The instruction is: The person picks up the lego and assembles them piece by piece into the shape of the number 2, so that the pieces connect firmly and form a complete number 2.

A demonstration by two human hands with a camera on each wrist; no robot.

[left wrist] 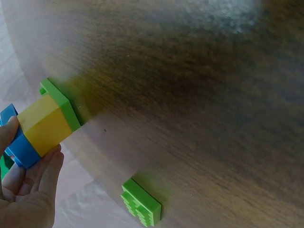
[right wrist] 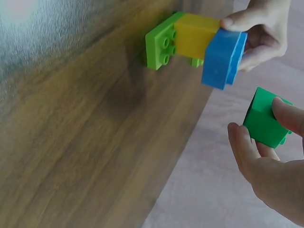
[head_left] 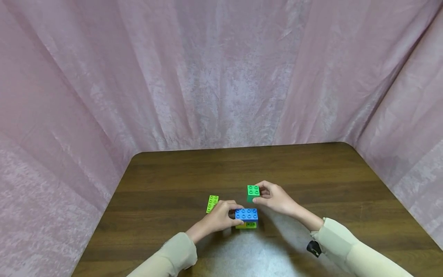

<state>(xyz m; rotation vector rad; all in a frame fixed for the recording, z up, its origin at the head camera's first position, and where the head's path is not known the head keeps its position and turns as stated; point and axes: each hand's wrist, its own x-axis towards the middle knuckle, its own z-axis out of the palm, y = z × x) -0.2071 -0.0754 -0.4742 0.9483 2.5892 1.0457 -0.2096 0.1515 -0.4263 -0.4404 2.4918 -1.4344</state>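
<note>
My left hand [head_left: 219,216] pinches a blue toy brick [head_left: 246,214] between thumb and fingers. That brick tops a small stack: a yellow block [left wrist: 45,124] sits below it, on a flat light-green brick [right wrist: 159,43] lying on the table. In the right wrist view the blue brick juts out past the yellow one, over the bare studs of the base. My right hand [head_left: 275,198] holds a green square brick [right wrist: 267,117], studs up, by its sides. It hangs above the table, behind the stack and apart from it in the head view.
A second light-green brick [head_left: 212,203] lies on the brown wooden table [head_left: 166,181], just beyond the left hand. Pink curtains [head_left: 221,77] hang around the far edge and sides. A black band piece [head_left: 313,248] shows at the right sleeve.
</note>
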